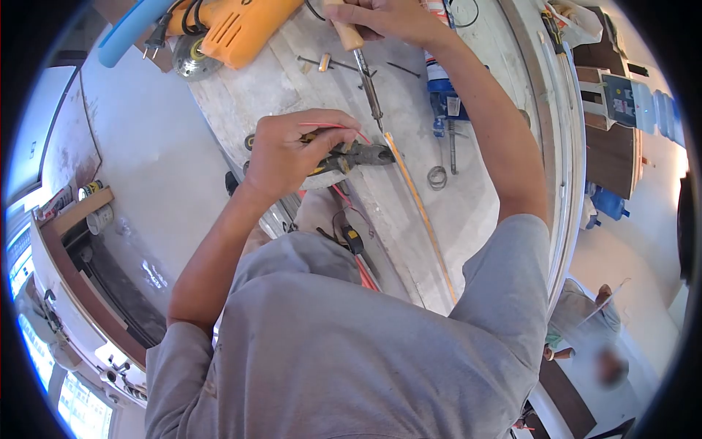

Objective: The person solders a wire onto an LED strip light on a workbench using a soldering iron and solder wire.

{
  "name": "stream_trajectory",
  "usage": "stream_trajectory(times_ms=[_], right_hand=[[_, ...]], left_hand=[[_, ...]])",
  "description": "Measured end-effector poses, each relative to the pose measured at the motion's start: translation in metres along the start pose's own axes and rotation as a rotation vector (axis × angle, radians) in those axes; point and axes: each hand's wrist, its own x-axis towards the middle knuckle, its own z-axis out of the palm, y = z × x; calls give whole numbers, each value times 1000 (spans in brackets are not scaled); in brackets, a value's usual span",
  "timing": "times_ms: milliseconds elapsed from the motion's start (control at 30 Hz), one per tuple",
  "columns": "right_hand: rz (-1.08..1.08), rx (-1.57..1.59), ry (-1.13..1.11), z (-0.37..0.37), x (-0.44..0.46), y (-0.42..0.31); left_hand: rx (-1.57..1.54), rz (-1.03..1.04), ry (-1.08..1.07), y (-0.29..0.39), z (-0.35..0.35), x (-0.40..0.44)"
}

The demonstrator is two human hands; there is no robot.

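My right hand (pixel 391 20) is wrapped around the wooden handle of a soldering iron (pixel 368 84). The iron slants downward, its tip close to the upper end of a narrow yellow-orange strip (pixel 418 201), and whether they touch I cannot tell. That strip runs down the worktop toward my shirt. With fingers pinched, my left hand (pixel 292 150) holds a thin red wire (pixel 316 124) whose end points toward the strip. Pliers with dark jaws (pixel 369 154) lie below my left hand, under the strip's upper end. A coil of thin wire (pixel 436 178) rests to the right.
An orange angle grinder (pixel 245 33) and a blue tube (pixel 131 33) occupy the upper left. Loose screws (pixel 402 69) and a blue-ended item (pixel 443 95) lie near my right forearm. A tape measure (pixel 352 238) sits by my lap. Another person (pixel 585 314) is at lower right.
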Motion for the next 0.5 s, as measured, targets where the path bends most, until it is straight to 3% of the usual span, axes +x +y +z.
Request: stream_trajectory(times_ms=[500], right_hand=[[-59, 52, -114, 0, 5, 7]], left_hand=[[199, 78, 39, -7, 16, -7]])
